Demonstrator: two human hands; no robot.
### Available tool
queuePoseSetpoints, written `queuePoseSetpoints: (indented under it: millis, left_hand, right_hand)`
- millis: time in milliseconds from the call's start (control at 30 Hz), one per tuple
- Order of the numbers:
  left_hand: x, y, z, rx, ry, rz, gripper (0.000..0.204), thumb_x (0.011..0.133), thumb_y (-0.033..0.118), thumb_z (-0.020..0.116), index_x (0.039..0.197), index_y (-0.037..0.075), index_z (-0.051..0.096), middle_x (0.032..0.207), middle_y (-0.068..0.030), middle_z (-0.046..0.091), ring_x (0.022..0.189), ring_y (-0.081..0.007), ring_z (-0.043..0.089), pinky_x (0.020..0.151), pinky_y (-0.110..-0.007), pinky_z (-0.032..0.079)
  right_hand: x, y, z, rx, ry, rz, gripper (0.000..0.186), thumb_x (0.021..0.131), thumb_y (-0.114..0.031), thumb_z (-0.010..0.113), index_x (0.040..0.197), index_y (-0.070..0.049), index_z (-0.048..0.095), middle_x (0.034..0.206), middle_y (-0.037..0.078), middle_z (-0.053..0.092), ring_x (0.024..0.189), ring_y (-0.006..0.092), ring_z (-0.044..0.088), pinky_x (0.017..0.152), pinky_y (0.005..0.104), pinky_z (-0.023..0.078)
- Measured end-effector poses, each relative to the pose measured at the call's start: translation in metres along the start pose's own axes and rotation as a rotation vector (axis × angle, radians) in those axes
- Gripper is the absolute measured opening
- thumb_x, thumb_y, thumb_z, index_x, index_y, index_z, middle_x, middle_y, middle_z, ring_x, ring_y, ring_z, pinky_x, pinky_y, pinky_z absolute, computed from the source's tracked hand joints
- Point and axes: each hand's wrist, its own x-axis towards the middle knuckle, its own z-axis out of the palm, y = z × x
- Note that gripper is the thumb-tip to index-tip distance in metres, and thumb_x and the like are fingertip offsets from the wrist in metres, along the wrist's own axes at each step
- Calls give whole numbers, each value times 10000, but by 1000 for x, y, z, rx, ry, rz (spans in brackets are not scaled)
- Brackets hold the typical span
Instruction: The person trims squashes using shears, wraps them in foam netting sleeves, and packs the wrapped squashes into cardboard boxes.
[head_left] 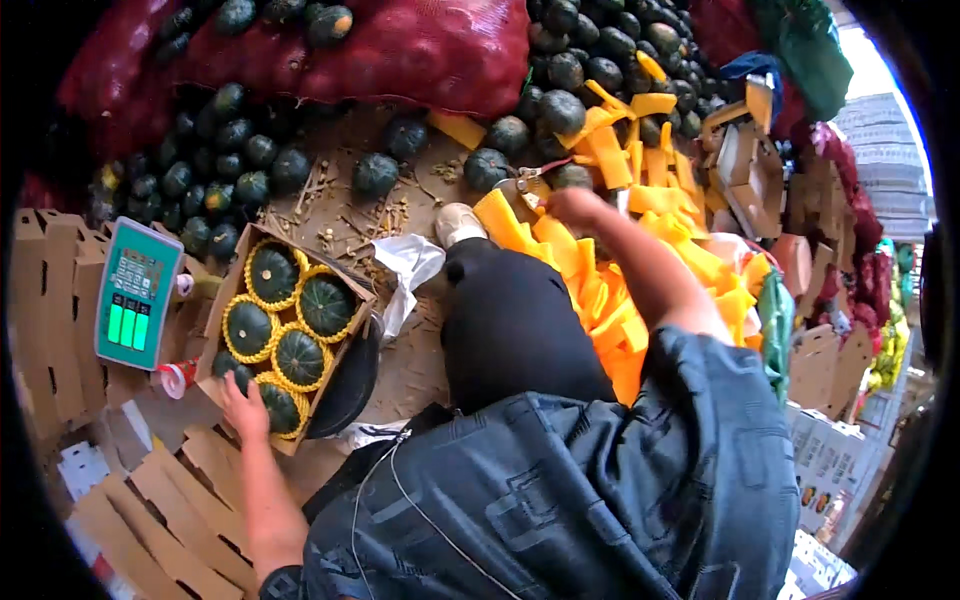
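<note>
At the left, a cardboard box (352, 285) holds several dark green squashes (298, 357), most wrapped in yellow foam nets. My left hand (245, 408) lies at the box's near-left corner with fingers stretched out against a squash (232, 369) with no net visible around it. My right hand (578, 210) reaches to the yellow foam pile at the upper middle. Its fingers are curled in by a metal hand tool that looks like pruning shears (528, 184), partly hidden by the hand. A greenish squash (570, 177) sits just beyond that hand.
Yellow foam nets (600, 290) heap beside my leg. Loose squashes (375, 175) and piles (215, 160) lie ahead, with red mesh sacks (400, 55) behind. A digital scale (135, 290) stands left of the box. Flattened cartons (150, 520) lie lower left; a white bag (408, 270) lies on the floor.
</note>
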Motion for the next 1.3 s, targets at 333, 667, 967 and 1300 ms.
queuePoseSetpoints:
  millis: [333,667,967,1300]
  left_hand:
    - [-61,175,-94,-917,-247,-43,378,833,246,565,1141,34,509,1044,-185,559,976,-322,533,835,-394,429]
    - [-126,215,-228,-662,483,493,419,834,258,585,1179,51,466,1173,-156,485,1089,-313,474,916,-384,391]
    - [-151,170,-214,-942,654,504,174,836,166,586,932,30,534,1063,-128,550,974,-278,537,836,-365,414]
    - [-173,173,-209,-1265,611,421,148,855,161,569,918,31,537,954,-70,577,909,-146,545,791,-290,427]
  right_hand:
    - [-30,-111,-23,503,355,-301,509,739,-2,512,1231,-121,459,1036,157,610,967,280,588,814,352,452]
    - [-180,-318,-94,618,-151,-1173,684,669,41,687,1218,-20,285,1010,101,510,949,176,532,811,309,464]
    - [-205,-356,-37,914,-419,-1142,494,820,26,549,1245,-46,307,1040,82,501,952,163,506,804,306,445]
    - [-216,-350,-7,1156,-414,-1137,317,903,-27,408,1220,-26,397,1074,65,530,880,150,547,750,261,461]
